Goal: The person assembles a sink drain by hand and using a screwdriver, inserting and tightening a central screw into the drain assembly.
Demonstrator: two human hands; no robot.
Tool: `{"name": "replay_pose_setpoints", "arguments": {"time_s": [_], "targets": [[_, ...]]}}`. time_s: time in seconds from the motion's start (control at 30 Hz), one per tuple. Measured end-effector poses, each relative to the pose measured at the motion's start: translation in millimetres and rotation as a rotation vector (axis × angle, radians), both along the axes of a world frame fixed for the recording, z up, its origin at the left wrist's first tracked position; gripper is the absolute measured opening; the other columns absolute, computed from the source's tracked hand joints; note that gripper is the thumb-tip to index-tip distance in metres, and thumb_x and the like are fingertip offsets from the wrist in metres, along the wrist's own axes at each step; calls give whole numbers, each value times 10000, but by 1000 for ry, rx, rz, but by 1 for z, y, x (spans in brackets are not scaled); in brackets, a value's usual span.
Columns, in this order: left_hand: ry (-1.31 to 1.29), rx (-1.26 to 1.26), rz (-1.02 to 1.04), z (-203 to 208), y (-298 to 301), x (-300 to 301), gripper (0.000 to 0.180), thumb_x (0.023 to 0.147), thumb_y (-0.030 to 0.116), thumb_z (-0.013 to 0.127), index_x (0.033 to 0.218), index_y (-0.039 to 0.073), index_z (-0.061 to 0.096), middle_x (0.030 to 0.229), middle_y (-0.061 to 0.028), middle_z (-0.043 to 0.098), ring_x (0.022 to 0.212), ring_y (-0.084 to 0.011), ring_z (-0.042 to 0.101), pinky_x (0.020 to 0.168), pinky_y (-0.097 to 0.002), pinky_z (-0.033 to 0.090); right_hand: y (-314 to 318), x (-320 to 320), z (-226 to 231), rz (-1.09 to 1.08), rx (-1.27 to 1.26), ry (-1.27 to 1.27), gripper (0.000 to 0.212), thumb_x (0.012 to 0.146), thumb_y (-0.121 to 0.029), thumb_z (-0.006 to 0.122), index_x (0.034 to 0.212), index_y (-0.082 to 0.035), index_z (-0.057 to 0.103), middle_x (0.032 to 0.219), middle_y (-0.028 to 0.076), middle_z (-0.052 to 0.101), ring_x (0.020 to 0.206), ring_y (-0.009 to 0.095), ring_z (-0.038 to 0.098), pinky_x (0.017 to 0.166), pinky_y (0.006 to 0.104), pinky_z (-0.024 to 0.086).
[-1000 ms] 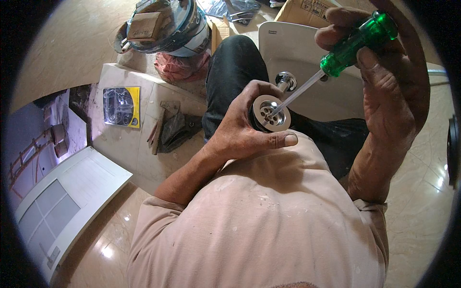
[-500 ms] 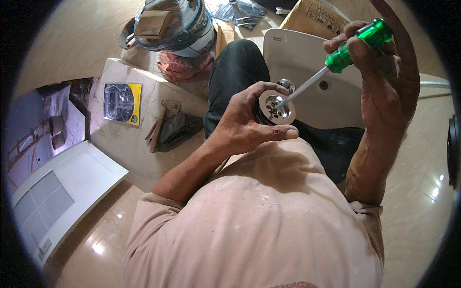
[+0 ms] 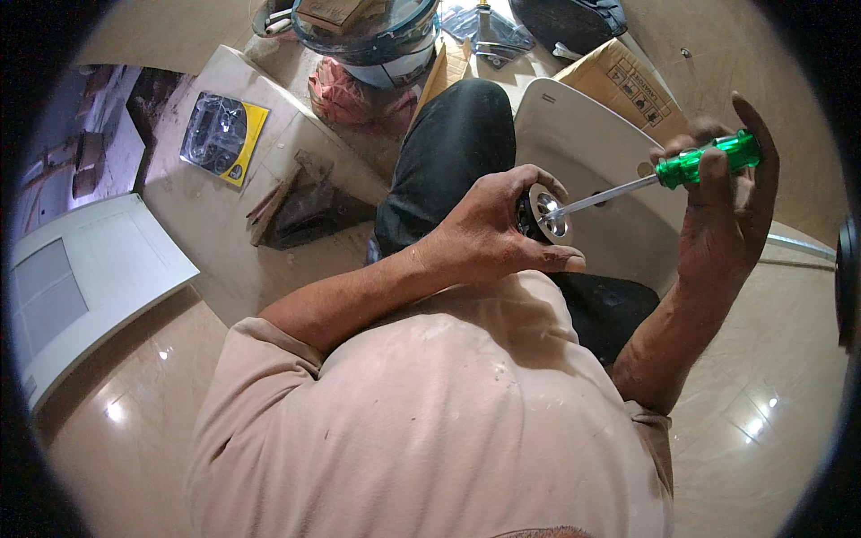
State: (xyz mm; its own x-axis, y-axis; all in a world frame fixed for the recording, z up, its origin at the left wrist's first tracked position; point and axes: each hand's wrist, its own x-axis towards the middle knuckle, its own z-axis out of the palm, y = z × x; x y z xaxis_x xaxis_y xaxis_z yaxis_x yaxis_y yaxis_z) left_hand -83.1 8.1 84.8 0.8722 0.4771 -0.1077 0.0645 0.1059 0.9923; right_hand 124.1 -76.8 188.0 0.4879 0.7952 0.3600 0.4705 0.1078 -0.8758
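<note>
A round metal sink drain strainer (image 3: pixel 552 215) with a dark underside sits in my left hand (image 3: pixel 484 224), its thumb and fingers wrapped around the rim. The strainer is tilted, its shiny face turned to the right. My right hand (image 3: pixel 722 193) grips a screwdriver (image 3: pixel 708 160) by its clear green handle, with the thumb against it and one finger stretched upward. The metal shaft points left and down, and its tip reaches into the middle of the strainer. Whether the tip sits in a screw head is too small to tell.
Beyond my hands a white washbasin (image 3: pixel 574 125) leans by my knee, with a cardboard box (image 3: pixel 632 85) behind it. A bucket (image 3: pixel 377 45) stands on a red sack (image 3: pixel 345 94). On the ledge lie a blister pack (image 3: pixel 224 134) and a dark bag (image 3: pixel 314 215). A white door (image 3: pixel 117 278) is at left.
The strainer has tilted further to the right in my left hand. My right hand has lowered, so the screwdriver lies flatter. The whole view has shifted and turned.
</note>
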Motion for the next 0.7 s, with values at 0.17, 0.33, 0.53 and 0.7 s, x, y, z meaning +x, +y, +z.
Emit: {"name": "replay_pose_setpoints", "arguments": {"time_s": [0.17,0.33,0.53,0.7], "targets": [[-12,-33,-6,-1,0,0,701,694,270,994,1229,3,628,1138,-102,705,1080,-157,667,968,-314,547,-4,0,2,55,21,72,561,1010,-166,631,1512,-11,434,1109,210,725,1002,282,748,961,461,610],[-27,-145,-4,2,0,-3,694,692,236,996,1238,19,627,1102,-64,701,1035,-124,663,929,-283,550,-7,1,5,-110,-75,-140,572,999,-154,661,1510,-13,445,1134,209,720,1019,296,744,922,481,623],[-11,-103,-20,5,3,-4,705,692,213,996,1261,36,621,1063,-17,693,993,-84,650,891,-267,554,-10,7,2,53,80,27,587,982,-155,692,1501,-14,456,1111,202,710,997,310,745,903,472,626],[47,-174,-54,11,4,-6,695,691,262,998,1230,27,627,1113,-75,679,1042,-146,663,953,-301,560,-10,9,3,102,-4,-50,625,980,-187,699,1522,-12,440,1146,209,704,983,284,747,888,434,616]]}}
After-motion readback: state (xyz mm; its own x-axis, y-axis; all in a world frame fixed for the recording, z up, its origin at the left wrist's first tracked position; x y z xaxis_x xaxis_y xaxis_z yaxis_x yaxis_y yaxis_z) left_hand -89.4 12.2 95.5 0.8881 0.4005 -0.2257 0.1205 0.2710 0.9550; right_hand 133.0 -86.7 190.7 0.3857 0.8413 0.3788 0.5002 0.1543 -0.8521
